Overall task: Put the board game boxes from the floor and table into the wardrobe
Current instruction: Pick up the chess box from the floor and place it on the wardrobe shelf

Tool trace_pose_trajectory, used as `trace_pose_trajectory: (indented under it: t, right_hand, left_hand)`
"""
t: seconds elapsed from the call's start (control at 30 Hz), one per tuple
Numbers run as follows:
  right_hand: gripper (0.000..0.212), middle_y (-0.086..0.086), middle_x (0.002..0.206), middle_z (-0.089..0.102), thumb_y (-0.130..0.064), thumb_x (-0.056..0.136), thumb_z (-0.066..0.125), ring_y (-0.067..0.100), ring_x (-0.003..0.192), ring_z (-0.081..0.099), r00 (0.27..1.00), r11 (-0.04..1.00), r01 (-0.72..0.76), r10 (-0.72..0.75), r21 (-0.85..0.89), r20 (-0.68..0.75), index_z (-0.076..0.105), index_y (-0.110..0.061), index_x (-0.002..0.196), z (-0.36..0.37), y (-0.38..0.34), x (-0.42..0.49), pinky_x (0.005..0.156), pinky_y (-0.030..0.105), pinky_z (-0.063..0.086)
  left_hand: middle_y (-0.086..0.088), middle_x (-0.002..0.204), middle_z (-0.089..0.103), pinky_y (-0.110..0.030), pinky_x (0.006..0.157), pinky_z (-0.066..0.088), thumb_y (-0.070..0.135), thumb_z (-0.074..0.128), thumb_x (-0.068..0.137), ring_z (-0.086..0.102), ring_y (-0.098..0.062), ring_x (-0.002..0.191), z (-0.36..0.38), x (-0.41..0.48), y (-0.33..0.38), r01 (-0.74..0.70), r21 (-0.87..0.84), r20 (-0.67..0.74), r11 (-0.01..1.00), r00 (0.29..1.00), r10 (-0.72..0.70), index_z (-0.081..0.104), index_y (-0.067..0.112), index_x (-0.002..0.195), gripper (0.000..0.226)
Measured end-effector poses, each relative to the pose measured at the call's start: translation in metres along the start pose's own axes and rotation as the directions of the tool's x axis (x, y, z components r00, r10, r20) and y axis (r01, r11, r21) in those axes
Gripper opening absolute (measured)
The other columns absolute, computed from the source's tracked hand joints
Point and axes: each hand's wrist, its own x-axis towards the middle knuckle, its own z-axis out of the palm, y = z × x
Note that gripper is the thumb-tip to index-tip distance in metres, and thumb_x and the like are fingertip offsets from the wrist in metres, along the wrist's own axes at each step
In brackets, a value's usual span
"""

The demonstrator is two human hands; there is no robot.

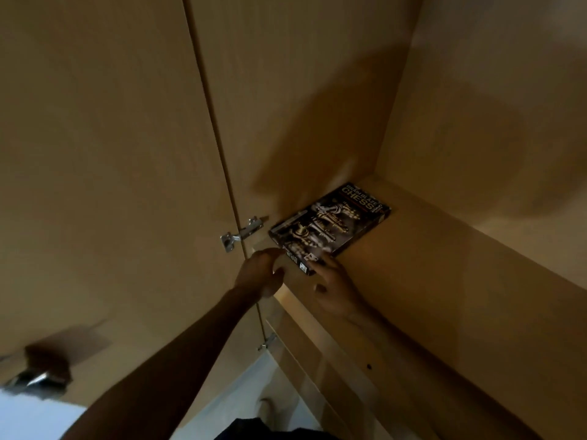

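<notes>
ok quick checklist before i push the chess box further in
1. Chess box lies flat on the shelf: ok.
2. Box fully on the shelf: not ok, its near corner overhangs the front edge.
3. Right hand touching the near corner: ok.
4. Left hand on the box: not ok, it sits just left of it.
5. Door open, clear of the box: ok.
6. Space behind the box: ok, shelf bare toward the back wall.
</notes>
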Motion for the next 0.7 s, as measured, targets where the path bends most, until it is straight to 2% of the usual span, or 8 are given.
trace_pose_trajectory:
  t: [0.1, 0.2, 0.27, 0.33, 0.4, 0.5, 0.53, 0.7]
  right_hand:
    - [0.056, -0.001, 0.146, 0.043, -0.005, 0.09, 0.053, 0.012, 0.134, 0.041, 0.997, 0.978, 0.003, 0.012, 0.208, -0.073, 0.042, -0.022, 0.142, 0.001, -0.01, -0.02, 0.106, 0.025, 0.038]
    - [0.052, -0.002, 0.138, 0.052, -0.005, 0.091, 0.051, 0.008, 0.12, 0.054, 0.999, 0.907, -0.029, 0.039, 0.419, -0.015, 0.045, -0.022, 0.14, 0.014, -0.026, -0.048, 0.094, 0.022, 0.049]
    - [0.049, -0.003, 0.131, 0.056, -0.005, 0.092, 0.053, 0.01, 0.114, 0.058, 0.996, 0.869, -0.084, 0.069, 0.488, 0.049, 0.048, -0.02, 0.138, 0.025, -0.038, -0.067, 0.087, 0.019, 0.049]
    - [0.046, -0.006, 0.125, 0.06, -0.009, 0.092, 0.055, 0.005, 0.107, 0.06, 0.989, 0.879, -0.092, 0.025, 0.468, 0.147, 0.049, -0.02, 0.137, 0.043, -0.049, -0.084, 0.081, 0.011, 0.047]
    - [0.047, -0.007, 0.121, 0.062, -0.013, 0.092, 0.056, 0.001, 0.103, 0.06, 0.973, 0.89, -0.094, -0.014, 0.446, 0.232, 0.05, -0.021, 0.137, 0.06, -0.059, -0.102, 0.077, 0.006, 0.046]
    - [0.049, -0.008, 0.117, 0.063, -0.016, 0.089, 0.058, 0.001, 0.101, 0.06, 0.932, 0.906, -0.093, -0.066, 0.413, 0.356, 0.05, -0.024, 0.137, 0.089, -0.079, -0.132, 0.084, 0.02, 0.052]
    - [0.049, -0.008, 0.116, 0.063, -0.016, 0.089, 0.058, 0.001, 0.1, 0.059, 0.909, 0.914, -0.077, -0.1, 0.398, 0.406, 0.049, -0.023, 0.137, 0.102, -0.091, -0.144, 0.085, 0.023, 0.053]
    - [0.05, -0.01, 0.113, 0.061, -0.017, 0.09, 0.058, 0.0, 0.094, 0.059, 0.768, 0.917, 0.036, -0.281, 0.398, 0.575, 0.046, -0.028, 0.137, 0.154, -0.153, -0.205, 0.075, 0.015, 0.048]
  left_hand:
    - [0.006, 0.133, 0.061, -0.031, 0.094, 0.049, 0.03, 0.055, 0.093, 0.064, -0.014, 0.103, 0.005, -0.048, 0.001, 0.092, -0.214, -0.11, 0.972, 0.987, -0.118, 0.056, 0.028, 0.133, 0.039]
    - [0.009, 0.127, 0.064, -0.03, 0.094, 0.05, 0.026, 0.058, 0.092, 0.061, -0.009, 0.111, 0.018, -0.105, -0.011, 0.158, -0.404, -0.169, 0.901, 0.955, -0.243, 0.062, 0.024, 0.127, 0.035]
    - [0.009, 0.119, 0.068, -0.023, 0.084, 0.05, 0.022, 0.06, 0.091, 0.062, -0.007, 0.108, 0.025, -0.142, -0.02, 0.222, -0.495, -0.182, 0.84, 0.919, -0.35, 0.065, 0.022, 0.122, 0.031]
    - [0.01, 0.111, 0.07, -0.019, 0.077, 0.047, 0.017, 0.062, 0.09, 0.064, -0.003, 0.1, 0.032, -0.184, -0.029, 0.28, -0.587, -0.185, 0.759, 0.867, -0.463, 0.066, 0.021, 0.119, 0.03]
    - [0.01, 0.107, 0.071, -0.023, 0.078, 0.047, 0.014, 0.063, 0.089, 0.065, -0.002, 0.097, 0.036, -0.225, -0.035, 0.317, -0.637, -0.176, 0.702, 0.827, -0.534, 0.066, 0.021, 0.118, 0.03]
    - [0.012, 0.107, 0.071, -0.02, 0.08, 0.046, 0.015, 0.063, 0.089, 0.065, 0.002, 0.095, 0.042, -0.292, -0.048, 0.393, -0.669, -0.161, 0.631, 0.752, -0.639, 0.065, 0.023, 0.119, 0.031]
    - [0.013, 0.107, 0.07, -0.019, 0.08, 0.045, 0.016, 0.063, 0.089, 0.064, 0.003, 0.095, 0.042, -0.32, -0.052, 0.418, -0.685, -0.165, 0.596, 0.709, -0.686, 0.065, 0.024, 0.12, 0.032]
    - [0.014, 0.108, 0.069, -0.021, 0.08, 0.045, 0.014, 0.065, 0.088, 0.063, 0.003, 0.094, 0.048, -0.447, -0.064, 0.455, -0.776, -0.191, 0.436, 0.489, -0.851, 0.061, 0.026, 0.123, 0.038]
